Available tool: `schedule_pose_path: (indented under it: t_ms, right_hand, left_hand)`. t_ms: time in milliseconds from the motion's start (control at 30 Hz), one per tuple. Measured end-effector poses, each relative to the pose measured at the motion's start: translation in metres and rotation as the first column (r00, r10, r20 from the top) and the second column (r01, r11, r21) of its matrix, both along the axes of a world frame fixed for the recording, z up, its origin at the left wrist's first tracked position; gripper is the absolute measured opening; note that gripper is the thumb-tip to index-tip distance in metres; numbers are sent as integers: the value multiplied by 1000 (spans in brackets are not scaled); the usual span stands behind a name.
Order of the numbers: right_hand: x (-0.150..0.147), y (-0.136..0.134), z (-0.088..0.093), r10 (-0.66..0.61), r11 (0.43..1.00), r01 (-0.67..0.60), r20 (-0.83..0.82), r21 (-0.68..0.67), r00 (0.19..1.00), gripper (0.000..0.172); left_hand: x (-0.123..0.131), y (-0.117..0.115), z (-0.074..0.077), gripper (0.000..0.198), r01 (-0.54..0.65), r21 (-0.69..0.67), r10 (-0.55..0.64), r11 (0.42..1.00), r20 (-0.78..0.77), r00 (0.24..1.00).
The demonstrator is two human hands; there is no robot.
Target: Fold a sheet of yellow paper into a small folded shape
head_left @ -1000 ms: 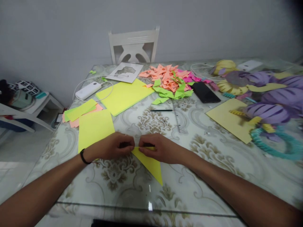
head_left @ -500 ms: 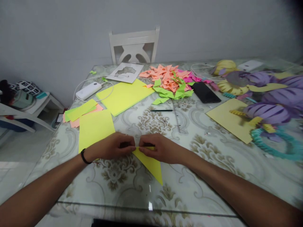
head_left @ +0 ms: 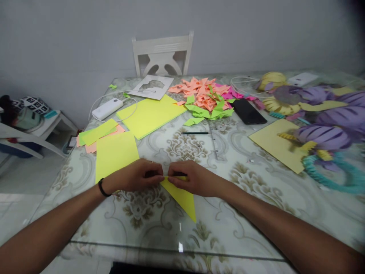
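Here, at a patterned glass-topped table (head_left: 256, 198), the left hand (head_left: 134, 179) and the right hand (head_left: 191, 179) meet fingertip to fingertip over a folded yellow paper (head_left: 182, 198), both pinched shut on its upper edge. The fingers cover that edge, so how the fold runs beneath them cannot be made out; only the long triangular point shows, lying flat on the glass and aimed toward the person, short of the near table edge. A black band circles the left wrist. Just left of the grip, and touching the left hand's far side, lies a yellow sheet (head_left: 114, 152), with a small stack of green and orange slips (head_left: 95, 135) beyond it near the table's left edge. Straight ahead of the grip the glass is bare as far as a black pen (head_left: 195, 133) and a clear ruler (head_left: 213, 142). Farther off lie a larger yellow sheet (head_left: 149, 114), a white power bank (head_left: 107, 108) with its cable, a heap of folded paper pieces (head_left: 207, 99) and a dark phone (head_left: 248, 111). Well to the right, purple paper shapes (head_left: 327, 125) are cut off by the frame. A white chair (head_left: 162, 55) stands at the far edge.
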State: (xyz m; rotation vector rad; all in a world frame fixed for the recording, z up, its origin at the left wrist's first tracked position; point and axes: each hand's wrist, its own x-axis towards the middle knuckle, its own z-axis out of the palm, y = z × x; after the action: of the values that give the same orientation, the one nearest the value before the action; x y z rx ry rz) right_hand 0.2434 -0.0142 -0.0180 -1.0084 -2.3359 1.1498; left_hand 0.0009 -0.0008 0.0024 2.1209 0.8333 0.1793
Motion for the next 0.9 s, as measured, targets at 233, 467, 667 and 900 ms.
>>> schedule_pose_path:
  t_ms: [233, 467, 667, 900]
  right_hand:
    - [-1, 0, 1, 4, 1000, -4, 1, 2, 1000, 14]
    - [0, 1, 0, -3, 1000, 3, -7, -20, 1000, 13]
    - [3, 5, 2, -3, 995, -1, -44, -97, 999, 12]
    - [3, 6, 1, 3, 997, -7, -56, -80, 998, 8]
  left_hand:
    - [0, 1, 0, 28, 0, 4, 0, 1000, 5, 1000]
    - [-1, 1, -1, 24, 20, 8, -20, 1000, 17, 1000]
    - [-3, 5, 3, 27, -8, -183, 22, 983, 74, 997]
    - [-4, 5, 3, 24, 31, -203, -16, 979, 71, 997]
